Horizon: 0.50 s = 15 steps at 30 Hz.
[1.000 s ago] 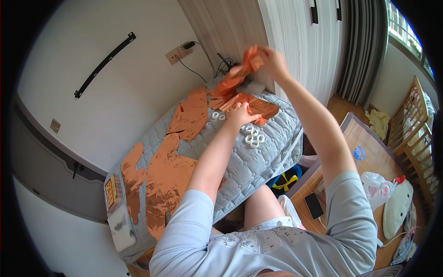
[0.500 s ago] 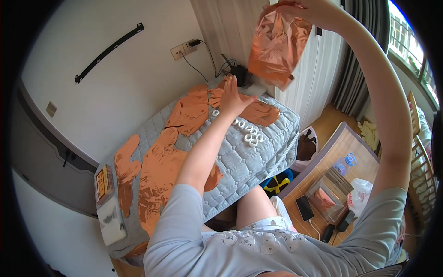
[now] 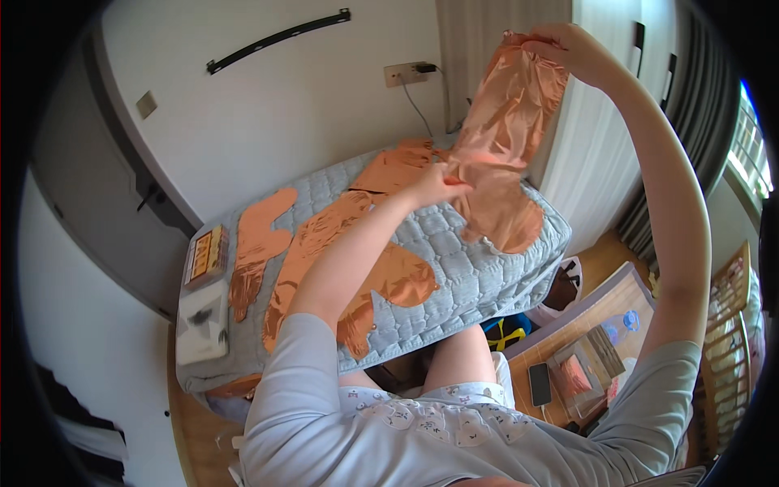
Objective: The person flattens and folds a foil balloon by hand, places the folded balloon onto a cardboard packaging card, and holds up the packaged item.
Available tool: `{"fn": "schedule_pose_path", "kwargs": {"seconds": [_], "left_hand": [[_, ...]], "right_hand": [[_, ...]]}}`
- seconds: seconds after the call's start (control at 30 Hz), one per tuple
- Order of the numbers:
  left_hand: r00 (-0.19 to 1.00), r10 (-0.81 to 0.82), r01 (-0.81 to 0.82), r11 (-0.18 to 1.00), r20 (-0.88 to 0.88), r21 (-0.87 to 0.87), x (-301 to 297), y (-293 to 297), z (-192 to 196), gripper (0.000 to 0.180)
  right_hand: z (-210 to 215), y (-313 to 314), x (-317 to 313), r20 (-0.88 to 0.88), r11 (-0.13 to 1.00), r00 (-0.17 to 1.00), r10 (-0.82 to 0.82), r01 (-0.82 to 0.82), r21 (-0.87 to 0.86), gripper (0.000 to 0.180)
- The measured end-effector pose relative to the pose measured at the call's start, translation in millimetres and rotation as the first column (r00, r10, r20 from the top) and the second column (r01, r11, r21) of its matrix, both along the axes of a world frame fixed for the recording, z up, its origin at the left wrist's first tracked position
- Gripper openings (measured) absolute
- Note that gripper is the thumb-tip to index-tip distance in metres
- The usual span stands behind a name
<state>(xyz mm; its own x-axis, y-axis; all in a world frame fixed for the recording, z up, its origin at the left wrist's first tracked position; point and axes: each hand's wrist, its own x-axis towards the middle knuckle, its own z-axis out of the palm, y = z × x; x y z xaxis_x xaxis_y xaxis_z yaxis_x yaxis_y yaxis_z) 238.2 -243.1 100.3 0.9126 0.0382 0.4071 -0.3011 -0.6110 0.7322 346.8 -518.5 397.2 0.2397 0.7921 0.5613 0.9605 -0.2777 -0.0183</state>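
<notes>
Our left hand [image 3: 434,185] now pinches the foil balloon [image 3: 503,146] too, beside our right hand [image 3: 560,47], above the bed [image 3: 454,260], fingers closed on it.

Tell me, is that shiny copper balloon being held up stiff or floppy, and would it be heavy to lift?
Probably floppy: the foil balloon hangs crumpled and creased between the right hand at its top and the left hand at its middle. Likely very light, since fingertips alone hold it aloft. Its glossy skin looks slippery, and thin enough to crease or tear.
</notes>
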Motion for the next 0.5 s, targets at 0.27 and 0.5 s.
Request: {"fn": "schedule_pose_path", "kwargs": {"seconds": [0.27,0.5], "left_hand": [[0.65,0.496,-0.693,0.698,0.575,0.182,-108,105,67,0.024],[0.712,0.548,-0.702,0.554,0.439,0.447,-216,214,0,0.039]], "right_hand": [[-44,46,-129,0.368,0.915,0.885,0.284,-0.365,0.17,0.026],[-224,118,-204,0.108,0.785,0.796,0.596,-0.606,0.13,0.017]]}}
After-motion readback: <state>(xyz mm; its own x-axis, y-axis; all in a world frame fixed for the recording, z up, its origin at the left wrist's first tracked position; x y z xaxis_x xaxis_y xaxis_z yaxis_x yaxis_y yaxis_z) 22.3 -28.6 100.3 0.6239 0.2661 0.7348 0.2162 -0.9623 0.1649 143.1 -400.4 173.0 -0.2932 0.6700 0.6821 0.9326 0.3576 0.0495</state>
